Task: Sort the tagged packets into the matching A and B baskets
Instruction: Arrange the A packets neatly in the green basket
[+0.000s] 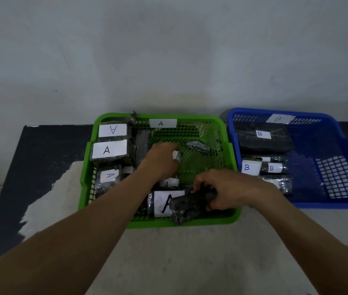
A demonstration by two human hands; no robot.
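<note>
- Green basket [181, 223] sits centre frame on the desk [168, 262]; white "A" label [162, 123] on its far wall.
- Blue basket [328, 205] is just beside it, right of frame; a "B" label [279, 119] on its far wall.
- A-tagged packets [109, 150] lie along the green basket's left side, with one more large A packet [162, 202] at its near edge.
- B-tagged packets [262, 137] lie in the left half of the blue basket.
- Left hand [162, 160] is inside the green basket, mid-frame, fingers curled round a small packet [177, 155]; its tag can't be read.
- Right hand [228, 190] is over the green basket's near right corner, fingers clamped on a dark crumpled packet [190, 206]; no tag letter shows on it.
- Silvery loose packet [197, 145] lies on the green mesh floor, right of the left hand.
</note>
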